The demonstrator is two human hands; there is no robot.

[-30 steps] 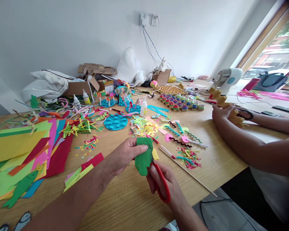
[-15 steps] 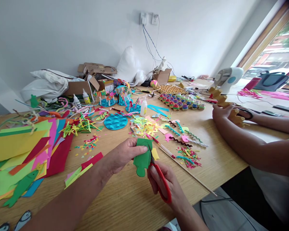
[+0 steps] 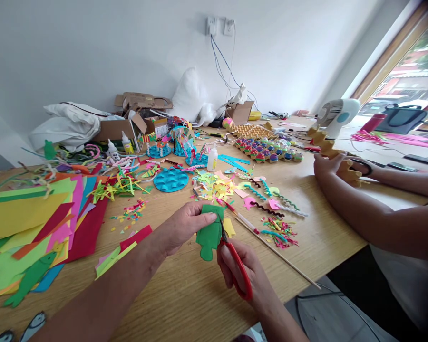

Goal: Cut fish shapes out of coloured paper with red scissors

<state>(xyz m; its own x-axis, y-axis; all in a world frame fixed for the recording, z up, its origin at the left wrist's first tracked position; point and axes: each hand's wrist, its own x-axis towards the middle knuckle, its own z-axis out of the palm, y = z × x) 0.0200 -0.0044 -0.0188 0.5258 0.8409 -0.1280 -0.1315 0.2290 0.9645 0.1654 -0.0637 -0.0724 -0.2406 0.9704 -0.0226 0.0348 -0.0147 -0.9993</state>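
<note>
Between the thumb and fingers of my left hand (image 3: 189, 225) is a piece of green paper (image 3: 209, 233), partly cut, with a rounded tab at its lower end. My right hand (image 3: 248, 268) grips red-handled scissors (image 3: 243, 273) by the loops. Their dark blades rest against the paper's right edge, close to my left thumb. Just behind the blades lies a small yellow paper piece (image 3: 229, 228). A green paper fish (image 3: 32, 278) lies on the coloured sheets at the left.
Stacked coloured paper (image 3: 21, 213) covers the left side. Paper scraps (image 3: 219, 187), a glue bottle (image 3: 212, 159) and a blue scalloped disc (image 3: 171, 180) lie beyond my hands. A wooden stick (image 3: 281, 254) runs rightward. A co-worker's hands (image 3: 328, 166) hold cut egg carton and scissors.
The green paper and both my hands have shifted very slightly left. The scissor blades remain at the paper's right edge.
</note>
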